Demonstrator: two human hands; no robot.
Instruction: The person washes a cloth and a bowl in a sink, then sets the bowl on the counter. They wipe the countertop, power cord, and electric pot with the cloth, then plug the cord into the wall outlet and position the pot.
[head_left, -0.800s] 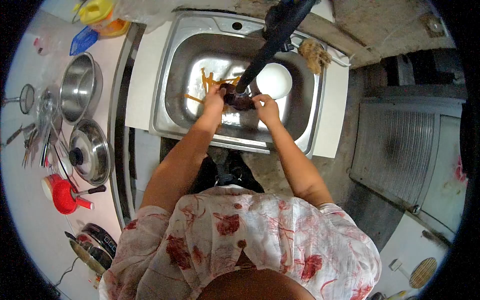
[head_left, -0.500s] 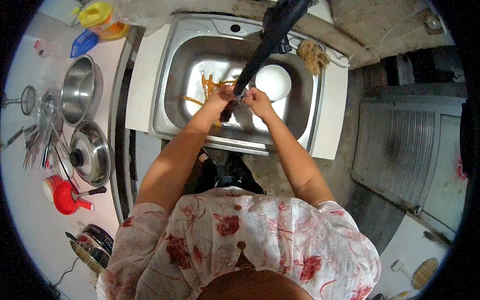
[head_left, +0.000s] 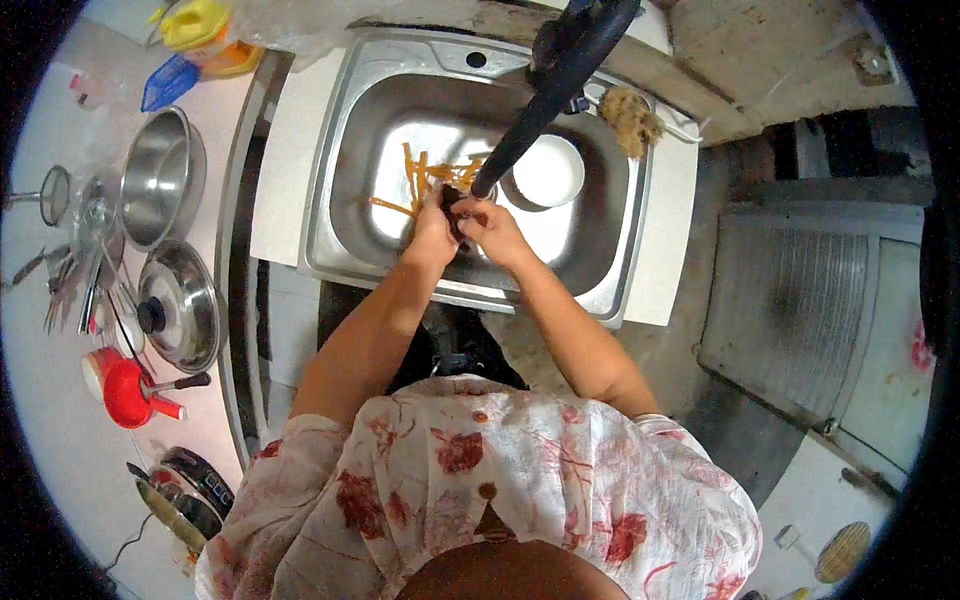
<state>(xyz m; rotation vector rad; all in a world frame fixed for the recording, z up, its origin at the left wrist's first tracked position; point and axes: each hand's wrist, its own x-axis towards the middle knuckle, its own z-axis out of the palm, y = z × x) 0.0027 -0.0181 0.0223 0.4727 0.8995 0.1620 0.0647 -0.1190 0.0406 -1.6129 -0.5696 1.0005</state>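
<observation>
Both of my hands are over the steel sink (head_left: pixel 318 215), close together beneath the end of a black tube-like tap (head_left: pixel 540 115). My left hand (head_left: pixel 434 230) is closed around a small dark brown, soft-looking piece (head_left: pixel 453 200) whose kind I cannot make out. Pressed against that same piece, the curled fingers of my right hand (head_left: pixel 492 236) grip it from the other side. Thin orange strips (head_left: pixel 411 168) lie scattered on the sink floor just beyond my left hand. To the right of the tap's end sits a round white bowl (head_left: pixel 550 172).
A tan scrubber (head_left: pixel 629 122) rests on the sink's back right corner. Along the left counter are a steel basin (head_left: pixel 158 180), a pot lid (head_left: pixel 180 305), a red ladle-like scoop (head_left: pixel 125 392) and several utensils. A yellow container (head_left: pixel 196 25) stands at the back left.
My hands have come down and toward me from the tap's end. The dark piece now shows between them, and my right hand has moved left, closer to my left hand.
</observation>
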